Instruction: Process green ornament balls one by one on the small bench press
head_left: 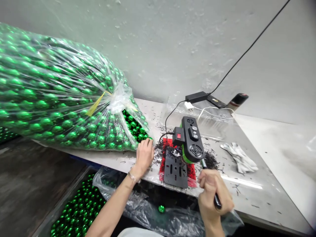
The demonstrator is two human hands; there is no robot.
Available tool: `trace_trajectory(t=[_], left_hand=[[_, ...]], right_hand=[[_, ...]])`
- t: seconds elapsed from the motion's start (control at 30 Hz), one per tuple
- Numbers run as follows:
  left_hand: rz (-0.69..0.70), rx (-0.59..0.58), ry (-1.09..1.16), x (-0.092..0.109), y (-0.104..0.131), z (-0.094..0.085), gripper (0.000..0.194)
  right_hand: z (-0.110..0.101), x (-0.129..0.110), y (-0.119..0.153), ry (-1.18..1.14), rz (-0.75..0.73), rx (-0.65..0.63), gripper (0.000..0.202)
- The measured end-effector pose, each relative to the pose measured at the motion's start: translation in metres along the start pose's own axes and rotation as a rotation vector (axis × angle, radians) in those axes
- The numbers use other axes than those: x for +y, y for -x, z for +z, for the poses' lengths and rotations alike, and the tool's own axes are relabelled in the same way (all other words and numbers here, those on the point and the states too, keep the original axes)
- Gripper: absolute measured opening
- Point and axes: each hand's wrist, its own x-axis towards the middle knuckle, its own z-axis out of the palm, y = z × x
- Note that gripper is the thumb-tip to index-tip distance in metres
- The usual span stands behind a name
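Observation:
My left hand [145, 156] is at the torn opening of a big clear plastic bag [119, 98] full of shiny green balls [66, 124]. Its fingers are curled, with a bit of green ball [150, 138] showing at the tips. My right hand [213, 191] is wrapped around the black lever handle [217, 200] of a small bench press [192, 140]. Under the press head is a black slotted base plate [175, 179] on a red mat [191, 172]. A small silvery part [176, 152] shows beneath the head. One green ball [161, 209] is below the table edge, above clear plastic.
Many small black pieces [209, 160] are scattered around the press. White gloves [240, 158] lie on the right of the table [259, 194]. Behind are a clear plastic tray [214, 126], a black power adapter [197, 96] and cables. An open bag of green balls [76, 207] stands below left.

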Motion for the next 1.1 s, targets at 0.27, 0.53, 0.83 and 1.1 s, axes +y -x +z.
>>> trace_trajectory(t=[0.27,0.53,0.83,1.1], left_hand=[[-0.018,-0.23,-0.208,-0.008,-0.045,0.012,0.013],[-0.265,-0.028,0.55,-0.014,-0.02,-0.007,0.036],[-0.751,-0.292,1.454,0.033,0.027,0.018,0.051],[-0.208,-0.275,0.778,0.056,0.04,0.034,0.038]], right_hand=[[-0.002,0.001,0.0,0.005,-0.019,-0.03,0.029],[-0.002,0.004,0.003,-0.004,-0.036,-0.029,0.027],[-0.002,-0.001,0.0,0.042,-0.042,-0.044,0.03],[-0.004,0.0,0.001,0.074,-0.073,-0.076,0.027]])
